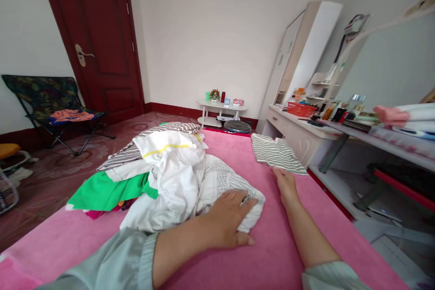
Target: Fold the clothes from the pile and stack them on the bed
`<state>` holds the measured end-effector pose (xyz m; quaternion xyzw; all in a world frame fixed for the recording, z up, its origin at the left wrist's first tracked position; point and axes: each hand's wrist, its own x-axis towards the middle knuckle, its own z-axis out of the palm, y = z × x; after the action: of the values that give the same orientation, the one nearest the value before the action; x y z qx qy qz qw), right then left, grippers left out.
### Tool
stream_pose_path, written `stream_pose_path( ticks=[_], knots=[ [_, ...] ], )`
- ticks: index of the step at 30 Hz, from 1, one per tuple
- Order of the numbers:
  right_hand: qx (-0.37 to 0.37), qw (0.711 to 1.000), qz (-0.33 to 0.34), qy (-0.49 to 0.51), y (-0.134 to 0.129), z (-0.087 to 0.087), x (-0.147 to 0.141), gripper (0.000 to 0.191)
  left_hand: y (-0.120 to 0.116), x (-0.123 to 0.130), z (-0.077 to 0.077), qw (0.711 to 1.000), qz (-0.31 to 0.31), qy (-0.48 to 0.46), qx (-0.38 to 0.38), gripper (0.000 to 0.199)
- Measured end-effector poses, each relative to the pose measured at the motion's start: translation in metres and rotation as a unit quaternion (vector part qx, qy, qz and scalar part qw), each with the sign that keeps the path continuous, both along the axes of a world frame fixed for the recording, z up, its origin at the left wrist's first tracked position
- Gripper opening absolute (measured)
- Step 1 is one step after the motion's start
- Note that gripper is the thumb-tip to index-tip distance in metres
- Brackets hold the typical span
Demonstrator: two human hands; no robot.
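On a pink bed cover (234, 149) lies a heap of clothes. My left hand (229, 217) rests on the right end of the heap, its fingers apart on a white garment with a grey pattern (222, 179). Other pieces beside it are a white garment with a yellow stripe (176, 163), a green cloth (108, 190) and a brown-and-white striped one (122, 156). My right hand (284, 186) is open, with fingers stretched out, just below a black-and-white striped garment (277, 152) that lies flat at the right; whether the fingertips touch it I cannot tell.
On the right stand a white dresser (306, 129) with a red basket (301, 108) and bottles, and a desk (390, 133). Ahead is a small white table (220, 105). A folding chair (64, 99) holds clothing at the left, near a dark red door (98, 41).
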<state>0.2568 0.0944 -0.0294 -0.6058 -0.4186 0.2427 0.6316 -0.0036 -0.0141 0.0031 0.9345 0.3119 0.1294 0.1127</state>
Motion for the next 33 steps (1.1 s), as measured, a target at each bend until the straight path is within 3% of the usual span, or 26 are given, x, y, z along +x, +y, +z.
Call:
stream_pose_path(
  ticks=[4, 6, 8, 10, 13, 15, 17, 19, 21, 23, 25, 27, 28, 30, 33],
  knots=[
    [0.023, 0.975, 0.212, -0.061, -0.021, 0.047, -0.062, 0.039, -0.01, 0.007, -0.001, 0.999, 0.029, 0.01, 0.02, 0.088],
    [0.005, 0.939, 0.328, -0.101, -0.04, 0.072, -0.098, 0.037, -0.022, 0.013, -0.006, 0.997, 0.049, 0.025, 0.045, 0.079],
    [-0.016, 0.881, 0.448, -0.149, -0.062, 0.089, -0.131, 0.035, -0.033, 0.022, -0.016, 0.994, 0.065, 0.048, 0.075, 0.068],
    [-0.033, 0.811, 0.545, -0.209, -0.084, 0.097, -0.155, 0.038, -0.04, 0.032, -0.028, 0.989, 0.098, 0.054, 0.096, 0.06],
    [-0.053, 0.711, 0.638, -0.29, -0.113, 0.095, -0.18, 0.04, -0.037, 0.048, -0.037, 0.979, 0.177, 0.025, 0.098, 0.054],
    [-0.07, 0.681, 0.648, -0.335, -0.128, 0.089, -0.191, 0.038, -0.028, 0.055, -0.036, 0.973, 0.212, 0.009, 0.094, 0.054],
    [-0.084, 0.691, 0.623, -0.356, -0.136, 0.084, -0.199, 0.038, -0.021, 0.057, -0.032, 0.972, 0.213, 0.004, 0.094, 0.057],
    [-0.08, 0.724, 0.599, -0.333, -0.134, 0.084, -0.203, 0.036, -0.02, 0.052, -0.027, 0.976, 0.195, -0.001, 0.095, 0.058],
    [-0.058, 0.766, 0.589, -0.251, -0.12, 0.09, -0.197, 0.035, -0.025, 0.041, -0.023, 0.983, 0.153, -0.003, 0.098, 0.057],
    [-0.027, 0.832, 0.543, -0.114, -0.096, 0.096, -0.177, 0.036, -0.034, 0.026, -0.018, 0.991, 0.087, -0.004, 0.104, 0.057],
    [0.017, 0.91, 0.412, 0.041, -0.065, 0.096, -0.141, 0.035, -0.041, 0.014, -0.01, 0.995, 0.026, -0.01, 0.1, 0.059],
    [0.079, 0.958, 0.21, 0.178, -0.036, 0.087, -0.097, 0.024, -0.043, 0.006, 0.0, 0.996, -0.015, -0.026, 0.082, 0.062],
    [0.089, 0.965, 0.121, 0.216, -0.024, 0.079, -0.075, 0.022, -0.042, 0.004, 0.006, 0.996, -0.024, -0.039, 0.07, 0.062],
    [0.075, 0.969, 0.006, 0.234, -0.006, 0.056, -0.035, 0.02, -0.036, 0.002, 0.017, 0.995, -0.028, -0.077, 0.056, 0.057],
    [0.016, 0.975, -0.06, 0.213, 0.005, 0.023, 0.0, 0.019, -0.02, -0.002, 0.031, 0.987, -0.012, -0.145, 0.072, 0.045]
  ],
)
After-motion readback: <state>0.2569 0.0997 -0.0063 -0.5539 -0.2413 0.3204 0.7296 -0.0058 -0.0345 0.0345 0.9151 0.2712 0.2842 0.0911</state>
